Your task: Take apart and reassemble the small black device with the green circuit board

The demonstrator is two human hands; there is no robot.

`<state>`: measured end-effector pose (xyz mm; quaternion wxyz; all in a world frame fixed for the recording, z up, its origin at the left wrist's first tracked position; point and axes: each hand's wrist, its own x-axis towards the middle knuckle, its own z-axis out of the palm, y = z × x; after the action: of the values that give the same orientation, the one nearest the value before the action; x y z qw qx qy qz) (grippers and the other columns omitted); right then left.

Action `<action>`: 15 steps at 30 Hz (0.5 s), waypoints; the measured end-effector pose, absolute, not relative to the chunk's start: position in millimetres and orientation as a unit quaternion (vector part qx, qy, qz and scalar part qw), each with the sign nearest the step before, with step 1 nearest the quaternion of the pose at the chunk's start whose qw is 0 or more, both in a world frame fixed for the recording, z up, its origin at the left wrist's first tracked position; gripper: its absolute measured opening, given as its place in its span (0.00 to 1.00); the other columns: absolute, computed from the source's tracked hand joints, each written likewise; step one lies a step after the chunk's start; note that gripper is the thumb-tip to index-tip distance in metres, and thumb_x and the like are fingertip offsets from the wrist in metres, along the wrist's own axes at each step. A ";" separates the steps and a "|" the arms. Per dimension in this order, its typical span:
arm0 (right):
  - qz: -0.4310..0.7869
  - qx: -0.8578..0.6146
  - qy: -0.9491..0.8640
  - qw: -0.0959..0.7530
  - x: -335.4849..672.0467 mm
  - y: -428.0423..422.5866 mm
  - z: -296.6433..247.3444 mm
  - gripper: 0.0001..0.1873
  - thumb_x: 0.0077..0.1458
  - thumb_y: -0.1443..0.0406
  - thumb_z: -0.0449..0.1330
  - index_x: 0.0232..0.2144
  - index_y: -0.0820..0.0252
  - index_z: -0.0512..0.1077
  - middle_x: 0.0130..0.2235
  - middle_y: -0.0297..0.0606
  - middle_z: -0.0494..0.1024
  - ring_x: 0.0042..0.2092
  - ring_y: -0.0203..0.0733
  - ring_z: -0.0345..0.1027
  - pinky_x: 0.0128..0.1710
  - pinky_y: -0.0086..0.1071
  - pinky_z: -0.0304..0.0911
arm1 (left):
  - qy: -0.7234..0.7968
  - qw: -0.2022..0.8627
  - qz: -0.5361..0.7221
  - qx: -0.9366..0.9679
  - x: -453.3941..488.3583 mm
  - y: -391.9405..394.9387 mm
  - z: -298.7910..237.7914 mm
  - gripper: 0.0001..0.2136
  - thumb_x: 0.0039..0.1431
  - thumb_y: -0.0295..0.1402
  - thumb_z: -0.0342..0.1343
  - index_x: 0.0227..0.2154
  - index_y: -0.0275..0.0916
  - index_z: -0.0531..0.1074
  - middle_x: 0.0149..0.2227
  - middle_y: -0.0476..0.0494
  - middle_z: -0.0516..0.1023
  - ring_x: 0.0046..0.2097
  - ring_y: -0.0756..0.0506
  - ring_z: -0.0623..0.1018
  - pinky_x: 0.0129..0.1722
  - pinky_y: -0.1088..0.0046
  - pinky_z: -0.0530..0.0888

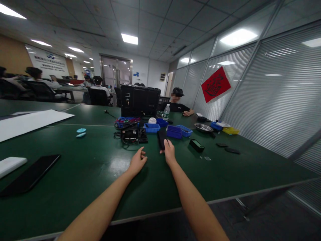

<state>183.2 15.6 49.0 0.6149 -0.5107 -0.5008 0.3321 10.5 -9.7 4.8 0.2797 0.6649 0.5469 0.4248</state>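
My right hand [169, 150] grips the near end of a flat black oblong object [162, 136], whose exact kind I cannot make out. The object points away from me, near the blue trays. To its left, my left hand [138, 160] hovers over or rests on the green table [100, 177], fingers loosely bent and apart, holding nothing. Beyond that hand lie a black box-shaped device [129, 134] with cables and a small black item [143, 135].
Blue plastic trays [151, 128], a baseball [152, 121], a water bottle [166, 111] and a large black monitor-like panel [140, 99] stand ahead. A metal bowl [203, 127] and black case [197, 145] lie right. A person [178, 103] sits across the table.
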 end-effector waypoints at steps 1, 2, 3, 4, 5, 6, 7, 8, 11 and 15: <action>0.422 -0.475 -0.464 0.617 175.3 15.9 46.0 0.22 0.51 0.49 0.48 0.36 0.62 0.64 0.28 0.37 0.69 0.24 0.37 0.63 0.19 0.30 0.60 | 0.542 0.269 0.431 0.670 10.6 -9.9 5.2 0.27 0.49 0.32 0.51 0.54 0.37 0.55 0.46 0.42 0.70 0.38 0.50 0.72 0.42 0.71 0.69; 0.499 -0.449 -0.427 0.605 167.5 15.8 42.9 0.21 0.52 0.50 0.47 0.34 0.62 0.64 0.25 0.36 0.68 0.22 0.36 0.62 0.17 0.28 0.59 | 0.533 0.255 0.436 0.679 10.8 -10.3 5.8 0.28 0.49 0.34 0.52 0.54 0.38 0.55 0.48 0.41 0.68 0.40 0.49 0.72 0.44 0.69 0.68; 0.560 -0.434 -0.396 0.584 160.3 15.3 40.0 0.19 0.53 0.51 0.46 0.32 0.61 0.63 0.23 0.36 0.68 0.21 0.36 0.62 0.16 0.28 0.58 | 0.521 0.239 0.439 0.692 10.9 -10.6 6.4 0.28 0.49 0.36 0.53 0.55 0.39 0.55 0.51 0.40 0.66 0.44 0.47 0.71 0.45 0.68 0.68; 0.605 -0.425 -0.374 0.559 154.1 14.4 37.3 0.18 0.55 0.53 0.44 0.31 0.61 0.63 0.22 0.35 0.69 0.20 0.35 0.62 0.16 0.27 0.58 | 0.508 0.222 0.440 0.706 11.0 -10.8 6.8 0.29 0.48 0.38 0.53 0.55 0.39 0.55 0.53 0.39 0.63 0.47 0.45 0.69 0.48 0.66 0.66; 0.638 -0.424 -0.360 0.532 149.2 13.1 35.1 0.17 0.57 0.55 0.43 0.31 0.61 0.62 0.21 0.35 0.69 0.20 0.35 0.62 0.16 0.27 0.59 | 0.498 0.207 0.439 0.719 11.1 -10.9 7.0 0.30 0.48 0.39 0.54 0.55 0.39 0.54 0.55 0.38 0.61 0.51 0.43 0.66 0.50 0.64 0.64; 0.659 -0.426 -0.356 0.507 145.7 11.7 33.2 0.16 0.58 0.57 0.41 0.32 0.61 0.62 0.21 0.36 0.69 0.19 0.35 0.63 0.16 0.27 0.59 | 0.493 0.195 0.437 0.727 11.1 -10.9 6.9 0.31 0.47 0.39 0.55 0.55 0.38 0.54 0.56 0.38 0.59 0.54 0.42 0.64 0.52 0.63 0.62; 0.671 -0.430 -0.359 0.486 143.4 10.3 31.7 0.15 0.58 0.58 0.41 0.32 0.62 0.62 0.20 0.35 0.69 0.19 0.35 0.63 0.17 0.27 0.60 | 0.494 0.186 0.436 0.729 11.2 -10.8 6.6 0.32 0.46 0.39 0.55 0.55 0.37 0.54 0.56 0.37 0.58 0.56 0.41 0.61 0.53 0.62 0.61; 0.675 -0.435 -0.367 0.469 142.4 9.1 30.5 0.14 0.58 0.59 0.41 0.32 0.62 0.62 0.19 0.35 0.69 0.18 0.35 0.63 0.17 0.27 0.60 | 0.500 0.180 0.437 0.725 11.2 -10.7 6.1 0.32 0.46 0.39 0.56 0.55 0.37 0.54 0.57 0.36 0.58 0.56 0.41 0.60 0.53 0.62 0.60; 0.659 -0.454 -0.421 0.427 143.9 8.1 27.5 0.09 0.56 0.64 0.46 0.30 0.62 0.62 0.17 0.31 0.66 0.16 0.33 0.61 0.17 0.27 0.62 | 0.523 0.179 0.439 0.709 11.1 -11.1 5.0 0.31 0.48 0.38 0.55 0.55 0.38 0.54 0.55 0.37 0.59 0.54 0.42 0.64 0.50 0.62 0.64; 0.534 -0.551 -0.528 0.363 151.1 10.2 27.6 0.07 0.54 0.66 0.46 0.29 0.62 0.63 0.16 0.30 0.65 0.17 0.33 0.63 0.20 0.27 0.62 | 0.534 0.187 0.425 0.707 12.0 -13.1 6.7 0.28 0.46 0.36 0.56 0.52 0.37 0.58 0.48 0.38 0.66 0.47 0.44 0.69 0.45 0.65 0.67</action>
<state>151.1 10.2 27.6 0.3632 -0.5510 -0.5281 0.5345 12.0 -13.1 6.7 0.1869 0.7071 0.5336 0.4246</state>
